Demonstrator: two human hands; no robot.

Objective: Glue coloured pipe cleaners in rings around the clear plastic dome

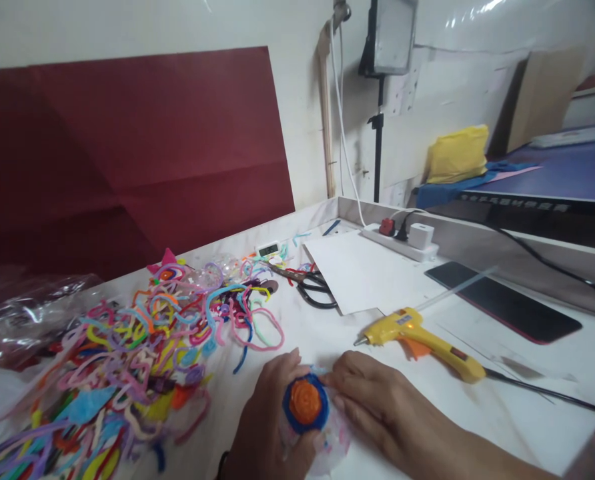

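Note:
At the near edge of the white table, my left hand (265,417) is wrapped around the left side of a small craft piece. Its top is a coiled orange disc with a blue rim (305,401), which looks like pipe cleaner. Under the disc is a clear, pink-specked body (338,437), partly covered by my fingers. My left thumb presses at the disc's lower edge. From the right, my right hand (380,397) has its fingers closed together, with the fingertips against the blue rim. What exactly the right fingertips pinch is hard to make out.
A yellow hot glue gun (417,337) lies just beyond my right hand. Colourful pipe cleaners (142,353) are heaped at the left. Behind are scissors (317,290), white card (357,273), a small digital display (268,249), a phone (502,300) and a power strip (400,241).

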